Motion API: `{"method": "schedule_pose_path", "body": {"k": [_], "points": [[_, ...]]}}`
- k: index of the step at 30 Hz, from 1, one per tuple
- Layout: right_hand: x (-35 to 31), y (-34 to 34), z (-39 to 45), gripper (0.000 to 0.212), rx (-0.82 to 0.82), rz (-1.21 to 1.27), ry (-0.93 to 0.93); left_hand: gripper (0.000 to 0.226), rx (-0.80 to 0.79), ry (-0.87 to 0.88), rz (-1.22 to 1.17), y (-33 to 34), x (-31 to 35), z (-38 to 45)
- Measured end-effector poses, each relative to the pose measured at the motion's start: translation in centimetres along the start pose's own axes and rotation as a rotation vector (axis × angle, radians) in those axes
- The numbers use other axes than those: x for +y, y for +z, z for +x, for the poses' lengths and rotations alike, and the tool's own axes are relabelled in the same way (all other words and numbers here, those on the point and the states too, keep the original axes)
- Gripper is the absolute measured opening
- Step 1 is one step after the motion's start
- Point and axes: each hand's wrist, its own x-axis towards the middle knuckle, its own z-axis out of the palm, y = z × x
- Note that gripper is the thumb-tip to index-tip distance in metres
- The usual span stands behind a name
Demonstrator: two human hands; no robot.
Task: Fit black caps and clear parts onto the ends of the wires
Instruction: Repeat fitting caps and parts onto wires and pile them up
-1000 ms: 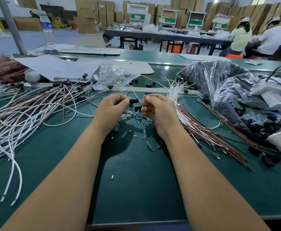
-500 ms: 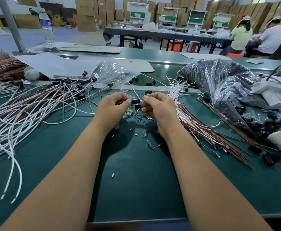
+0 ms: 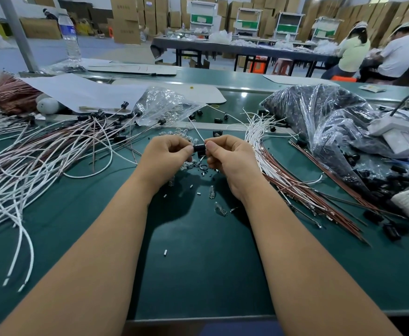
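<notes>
Misalignment worries me: with my left hand [image 3: 166, 154] and right hand [image 3: 227, 154] both pinching the black cap [image 3: 200, 148], a skewed push could bend its white wire [image 3: 196, 129].

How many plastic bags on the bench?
2: a clear bag behind the left hand, a big bag of black caps at right. Others may be hidden.
</notes>
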Motion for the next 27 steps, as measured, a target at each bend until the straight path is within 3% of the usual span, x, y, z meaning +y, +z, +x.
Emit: {"method": "schedule_pose_path", "body": {"k": [21, 27], "points": [[0.3, 0.1, -0.1, 0.014, -0.117, 0.021, -0.049, 0.026, 0.010, -0.005, -0.070, 0.0, -0.2, 0.3], [-0.4, 0.1, -0.2, 0.009, -0.018, 0.131, -0.060, 0.019, -0.022, 0.102, -0.034, 0.4, 1.0, 0.3]]}}
